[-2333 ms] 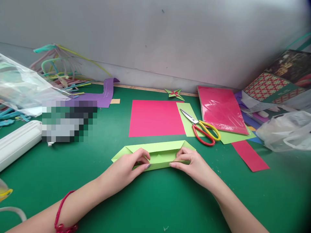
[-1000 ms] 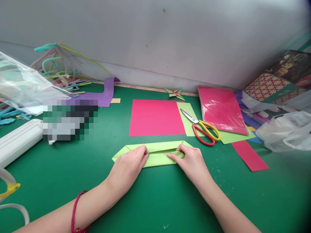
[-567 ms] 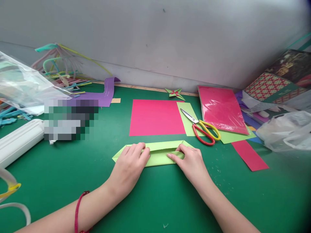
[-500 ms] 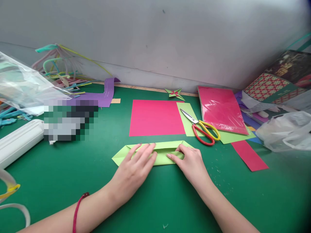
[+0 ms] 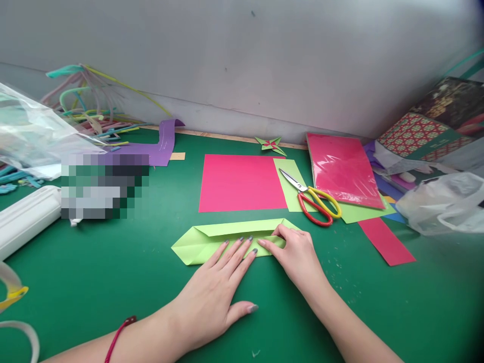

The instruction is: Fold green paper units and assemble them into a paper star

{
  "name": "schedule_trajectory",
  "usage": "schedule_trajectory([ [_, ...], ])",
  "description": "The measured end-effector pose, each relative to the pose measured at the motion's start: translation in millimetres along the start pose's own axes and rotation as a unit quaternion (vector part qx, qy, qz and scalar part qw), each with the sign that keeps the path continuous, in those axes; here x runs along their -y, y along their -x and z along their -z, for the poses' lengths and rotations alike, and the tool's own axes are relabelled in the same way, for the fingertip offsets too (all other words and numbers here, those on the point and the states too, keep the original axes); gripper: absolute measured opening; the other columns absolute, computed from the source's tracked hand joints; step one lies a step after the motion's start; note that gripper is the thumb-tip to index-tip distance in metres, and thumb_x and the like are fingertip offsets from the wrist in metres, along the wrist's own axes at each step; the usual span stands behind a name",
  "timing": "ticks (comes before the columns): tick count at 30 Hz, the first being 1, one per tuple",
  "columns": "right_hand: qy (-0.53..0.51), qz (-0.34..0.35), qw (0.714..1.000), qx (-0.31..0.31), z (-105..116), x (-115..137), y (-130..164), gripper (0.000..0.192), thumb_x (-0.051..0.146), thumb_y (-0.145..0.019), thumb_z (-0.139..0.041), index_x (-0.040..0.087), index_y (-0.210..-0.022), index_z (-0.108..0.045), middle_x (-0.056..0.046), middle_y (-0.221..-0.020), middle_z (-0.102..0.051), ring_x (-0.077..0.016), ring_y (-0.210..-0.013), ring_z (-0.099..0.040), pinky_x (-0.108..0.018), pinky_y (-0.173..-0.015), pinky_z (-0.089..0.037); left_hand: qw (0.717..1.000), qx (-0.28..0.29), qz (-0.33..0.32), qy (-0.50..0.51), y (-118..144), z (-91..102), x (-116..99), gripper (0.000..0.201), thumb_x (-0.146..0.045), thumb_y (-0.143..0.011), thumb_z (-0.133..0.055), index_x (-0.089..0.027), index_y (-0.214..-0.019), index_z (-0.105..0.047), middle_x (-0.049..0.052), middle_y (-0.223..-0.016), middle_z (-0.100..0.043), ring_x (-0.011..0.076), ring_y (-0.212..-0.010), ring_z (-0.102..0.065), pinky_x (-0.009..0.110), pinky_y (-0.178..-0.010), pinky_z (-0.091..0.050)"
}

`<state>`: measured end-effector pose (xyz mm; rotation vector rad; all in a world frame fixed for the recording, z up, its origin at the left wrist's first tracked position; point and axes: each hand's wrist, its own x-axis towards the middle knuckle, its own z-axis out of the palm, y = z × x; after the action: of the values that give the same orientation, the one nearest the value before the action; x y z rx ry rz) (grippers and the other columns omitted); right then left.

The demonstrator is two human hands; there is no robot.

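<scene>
A long strip of folded light green paper [image 5: 189, 242] lies on the green table in front of me, with pointed corners at its left end and a raised flap along its far side. My left hand [image 5: 215, 287] rests flat, fingers stretched over the near edge of the paper and thumb out on the table. At the paper's right end, my right hand [image 5: 295, 249] pinches it between thumb and fingers, hiding that end. Beyond the paper lies a pink sheet [image 5: 242, 182]. To its right are scissors [image 5: 308, 194] with one red and one yellow handle.
A wrapped pack of pink paper [image 5: 346, 169] and a pink strip [image 5: 387, 241] lie to the right, near a plastic bag [image 5: 446, 201]. A green and pink folded star [image 5: 270, 144] sits by the wall. On the left are tape rolls [image 5: 28, 335] and a white tool [image 5: 30, 217].
My left hand has slid toward me, from over the middle of the green paper to its near edge, and its thumb now shows. My right hand keeps its pinch.
</scene>
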<state>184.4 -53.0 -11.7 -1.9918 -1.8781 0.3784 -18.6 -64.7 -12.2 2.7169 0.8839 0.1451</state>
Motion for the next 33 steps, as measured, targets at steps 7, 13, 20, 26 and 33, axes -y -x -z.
schedule_trajectory([
  [7,0.019,0.017,1.000,-0.010,-1.1,-1.2,0.0,0.034,0.053,-0.077,-0.049,0.020,-0.067,-0.049,0.001,-0.059,-0.057,-0.0158,-0.063,-0.054,-0.031,-0.071,-0.034,1.000,0.013,-0.003,0.026,0.0,2.1,1.9,0.071,-0.057,-0.083,-0.031,-0.020,-0.140,-0.010,0.008,-0.146,-0.012,0.0260,-0.133,-0.012,0.044,-0.106,-0.015],
  [13,0.168,0.066,0.974,-0.137,11.0,17.2,17.0,0.025,0.040,-0.081,-0.051,0.016,-0.086,-0.054,-0.008,-0.085,-0.058,-0.0219,-0.082,-0.051,-0.037,-0.079,-0.031,0.999,0.030,0.007,0.036,1.4,4.7,1.6,0.072,-0.060,-0.082,-0.030,-0.021,-0.140,-0.009,0.006,-0.146,-0.009,0.0254,-0.133,-0.010,0.043,-0.107,-0.012],
  [20,0.184,0.175,0.965,-0.062,-9.9,35.7,24.4,0.022,0.020,-0.087,-0.038,0.019,-0.068,-0.048,-0.002,-0.065,-0.050,-0.0153,-0.061,-0.047,-0.027,-0.060,-0.032,0.999,0.013,0.004,0.034,1.2,1.4,2.4,0.074,-0.059,-0.083,-0.031,-0.018,-0.140,-0.007,0.007,-0.146,-0.012,0.0246,-0.133,-0.010,0.042,-0.108,-0.011],
  [26,0.270,0.080,0.957,-0.068,-24.8,23.1,24.4,0.018,0.017,-0.085,-0.043,0.018,-0.067,-0.047,-0.001,-0.061,-0.053,-0.0136,-0.055,-0.053,-0.024,-0.047,-0.027,0.999,0.007,0.001,0.036,2.3,1.7,2.6,0.072,-0.058,-0.082,-0.033,-0.021,-0.140,-0.010,0.007,-0.146,-0.013,0.0259,-0.133,-0.012,0.044,-0.107,-0.013],
  [33,0.259,-0.018,0.965,0.025,5.6,-0.5,24.6,0.021,0.019,-0.083,-0.045,0.019,-0.063,-0.047,0.002,-0.051,-0.054,-0.0106,-0.040,-0.050,-0.024,-0.039,-0.017,0.999,0.019,0.005,0.033,2.1,2.7,3.4,0.072,-0.060,-0.082,-0.029,-0.022,-0.140,-0.009,0.006,-0.146,-0.009,0.0254,-0.133,-0.011,0.043,-0.107,-0.014],
])
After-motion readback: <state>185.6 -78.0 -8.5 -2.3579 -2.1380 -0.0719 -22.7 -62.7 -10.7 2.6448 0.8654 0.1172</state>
